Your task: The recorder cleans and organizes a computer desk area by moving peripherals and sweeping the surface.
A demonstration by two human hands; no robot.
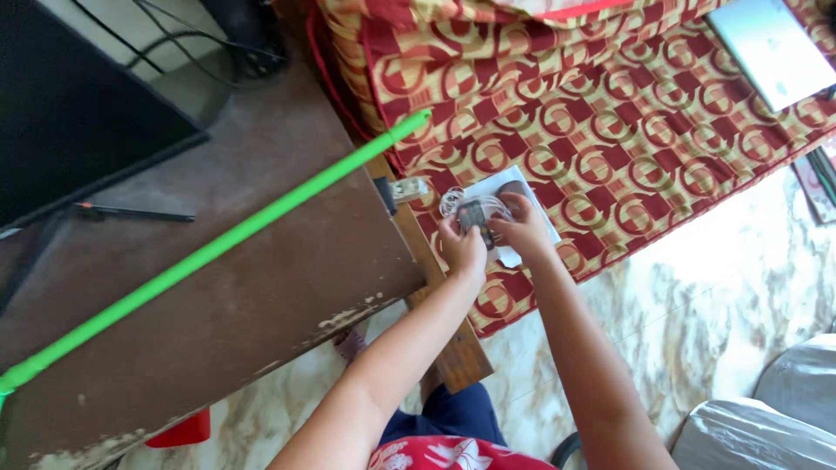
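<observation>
Both of my hands meet over the edge of a red and gold patterned mattress (pixel 627 122). My left hand (pixel 461 248) and my right hand (pixel 522 228) together grip a small dark device (pixel 475 214) with a reddish spot. A coil of thin white wire (pixel 453 200) lies beside it, touching the device. Under them sits a white sheet or packet (pixel 509 183) on the mattress. What the device is exactly, I cannot tell.
A worn brown wooden table (pixel 261 287) fills the left, with a long green stick (pixel 218 248) across it, a pen (pixel 131 213) and a black screen (pixel 70 113). A small plug-like part (pixel 402 190) sits at the table corner. A grey laptop (pixel 771 48) lies on the mattress. Marble floor (pixel 723 296) is at right.
</observation>
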